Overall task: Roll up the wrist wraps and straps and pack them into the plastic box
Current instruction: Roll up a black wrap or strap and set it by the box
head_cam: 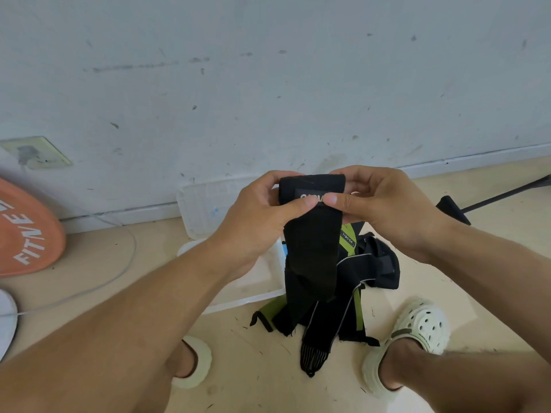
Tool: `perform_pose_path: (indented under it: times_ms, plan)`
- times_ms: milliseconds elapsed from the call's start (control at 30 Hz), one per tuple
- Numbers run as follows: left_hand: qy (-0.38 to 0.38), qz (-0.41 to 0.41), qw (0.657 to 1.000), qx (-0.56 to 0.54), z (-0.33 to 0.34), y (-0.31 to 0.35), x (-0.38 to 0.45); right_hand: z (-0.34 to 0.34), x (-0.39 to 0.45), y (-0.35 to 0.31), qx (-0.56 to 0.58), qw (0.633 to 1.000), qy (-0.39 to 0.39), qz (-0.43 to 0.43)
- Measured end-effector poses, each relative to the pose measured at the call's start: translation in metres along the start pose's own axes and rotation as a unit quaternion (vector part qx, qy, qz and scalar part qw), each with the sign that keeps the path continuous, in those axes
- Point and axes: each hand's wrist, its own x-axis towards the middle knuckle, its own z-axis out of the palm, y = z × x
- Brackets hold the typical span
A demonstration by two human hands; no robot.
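I hold a black wrist wrap (311, 248) up in front of me, its top end folded over. My left hand (262, 219) and my right hand (384, 207) both pinch that folded top, thumbs meeting at a grey label. The rest of the wrap hangs down. Below it on the floor lies a pile of black and green straps (366, 263). The clear plastic box (265, 281) stands on the floor behind my left forearm, partly hidden. Its clear lid (202, 204) leans against the wall.
An orange disc (26, 231) with white letters leans at the left wall, near a wall socket (35, 153) and a white cable (119, 263). A black stand leg (492, 198) lies at the right. My feet in pale clogs (414, 332) stand close to the pile.
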Motion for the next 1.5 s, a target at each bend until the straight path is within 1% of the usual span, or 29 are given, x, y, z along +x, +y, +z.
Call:
perform_pose_path:
  times_ms: [133, 233, 400, 467, 600, 700, 900, 1033, 1100, 1233, 1333, 1500]
  plan:
    - [-0.032, -0.031, 0.998, 0.034, -0.001, 0.002, -0.001, -0.001, 0.000, 0.000, -0.003, 1.000, -0.007, -0.003]
    - [-0.024, -0.023, 0.998, 0.056, 0.000, 0.000, -0.001, -0.001, -0.001, -0.001, -0.004, 1.000, 0.001, -0.010]
    - [-0.010, -0.015, 0.999, 0.038, 0.002, 0.000, -0.002, 0.001, -0.002, 0.000, 0.010, 0.999, 0.002, -0.033]
    - [-0.022, -0.031, 0.999, 0.019, 0.004, 0.002, -0.004, 0.001, -0.002, 0.001, 0.006, 0.999, 0.010, -0.047]
    - [-0.068, -0.084, 0.994, 0.003, 0.009, 0.006, -0.007, 0.003, -0.004, 0.002, -0.035, 0.994, 0.034, -0.094]
    - [-0.060, -0.089, 0.994, 0.006, 0.010, 0.006, -0.008, 0.005, -0.004, 0.002, -0.043, 0.992, 0.037, -0.112]
    - [-0.012, -0.063, 0.998, -0.007, 0.008, 0.004, -0.006, 0.004, -0.002, 0.003, -0.040, 0.995, 0.025, -0.092]
    - [0.009, -0.039, 0.999, -0.003, 0.004, 0.002, -0.004, -0.001, -0.001, -0.001, -0.022, 0.998, -0.031, -0.046]
    - [0.010, -0.024, 1.000, 0.001, 0.001, 0.003, -0.003, -0.003, -0.001, -0.002, -0.015, 0.998, -0.054, -0.028]
    - [-0.008, -0.002, 1.000, 0.012, -0.001, 0.002, -0.002, -0.004, 0.000, 0.001, -0.015, 0.997, -0.070, -0.018]
    - [-0.018, 0.005, 1.000, 0.005, -0.001, 0.001, -0.002, -0.003, 0.000, 0.002, -0.012, 0.998, -0.065, -0.021]
    - [-0.021, 0.001, 1.000, -0.007, 0.005, 0.001, -0.003, 0.000, 0.001, 0.002, 0.041, 0.998, -0.029, -0.024]
